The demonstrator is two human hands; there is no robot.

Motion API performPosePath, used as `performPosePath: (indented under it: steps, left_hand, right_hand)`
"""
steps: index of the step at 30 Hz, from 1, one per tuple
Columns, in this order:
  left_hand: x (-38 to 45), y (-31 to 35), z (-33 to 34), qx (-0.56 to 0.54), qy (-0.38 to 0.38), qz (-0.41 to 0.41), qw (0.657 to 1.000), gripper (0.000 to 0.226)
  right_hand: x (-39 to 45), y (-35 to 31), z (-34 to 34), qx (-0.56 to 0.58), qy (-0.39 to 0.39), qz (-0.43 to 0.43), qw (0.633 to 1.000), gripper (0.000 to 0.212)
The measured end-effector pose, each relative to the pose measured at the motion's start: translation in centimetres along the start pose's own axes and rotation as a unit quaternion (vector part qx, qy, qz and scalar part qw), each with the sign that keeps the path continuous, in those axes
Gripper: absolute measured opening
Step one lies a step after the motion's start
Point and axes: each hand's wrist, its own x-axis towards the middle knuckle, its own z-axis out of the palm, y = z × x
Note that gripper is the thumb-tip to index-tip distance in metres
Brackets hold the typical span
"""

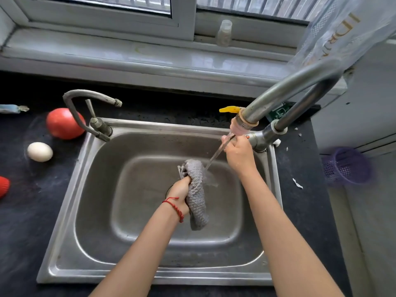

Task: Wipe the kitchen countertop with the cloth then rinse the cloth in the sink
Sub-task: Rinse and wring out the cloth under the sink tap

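Observation:
My left hand (181, 192), with a red string bracelet at the wrist, grips a bunched grey waffle-textured cloth (197, 196) over the middle of the steel sink (70, 202). A thin stream of water runs from the tall curved faucet (285, 93) down onto the cloth's upper right side. My right hand (237, 153) is wrapped around the faucet's lever at the sink's back right corner. Dark countertop (25, 221) surrounds the sink.
A second, smaller faucet (90, 108) stands at the sink's back left. On the left counter lie a red tomato (64, 123), a white egg (39, 151) and a red object (3, 186) at the frame edge. A purple basket (347, 166) hangs at right. A small bottle (224, 33) stands on the windowsill.

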Motion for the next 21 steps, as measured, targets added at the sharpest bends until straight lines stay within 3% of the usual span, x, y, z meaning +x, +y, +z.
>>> performPosePath:
  steps: [3, 8, 12, 16, 18, 21]
  left_hand:
    - [-0.3, 0.7, -0.1, 0.028, 0.009, 0.014, 0.999, 0.029]
    - [-0.9, 1.7, -0.5, 0.04, -0.003, 0.042, 0.998, 0.028]
    - [-1.9, 2.3, -0.6, 0.064, -0.018, 0.058, 0.996, 0.025]
    - [-3.0, 2.7, -0.6, 0.1, -0.029, 0.081, 0.991, 0.025]
    - [-3.6, 3.0, -0.5, 0.12, -0.045, 0.091, 0.987, 0.024]
    - [-4.4, 3.5, -0.3, 0.152, -0.082, 0.106, 0.979, 0.021]
  right_hand:
    - [-0.2, 0.4, 0.2, 0.027, 0.005, 0.005, 1.0, 0.028]
    - [0.7, 0.3, -0.2, 0.12, 0.048, 0.025, 0.991, 0.028]
    - [0.7, -0.4, -0.5, 0.182, 0.069, 0.053, 0.979, 0.043]
    - [-0.5, -0.4, 0.1, 0.167, 0.067, 0.021, 0.984, 0.047]
    - [-2.1, 0.1, 0.9, 0.187, 0.013, 0.029, 0.982, 0.041]
    - [-4.9, 1.6, 2.5, 0.222, -0.165, 0.087, 0.957, 0.066]
